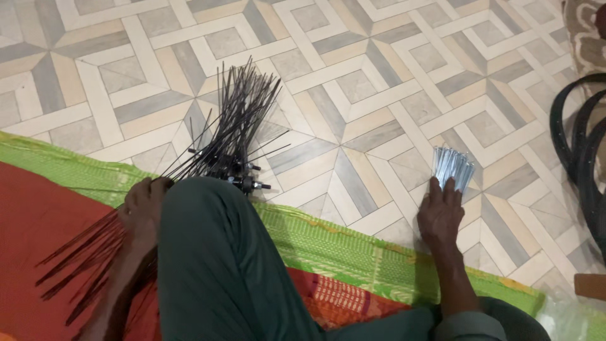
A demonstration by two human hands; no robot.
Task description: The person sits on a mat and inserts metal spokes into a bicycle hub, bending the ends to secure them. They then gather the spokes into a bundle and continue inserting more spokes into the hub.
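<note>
Knee [214, 252] in green trousers, raised over red-and-green mat [328, 246]. Left hand [144, 208]: clenched around black spokes [233, 126], which fan across mat and tiled floor [379, 82]. Right hand [440, 215]: fingers flat, touching silver packet [452, 167] on floor, not grasping. Black tyres [584, 145] at my right.

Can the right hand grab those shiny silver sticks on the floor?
Probably yes. The right hand already has its fingertips at the near end of the silver bundle on the tiled floor, and nothing lies between them.
</note>
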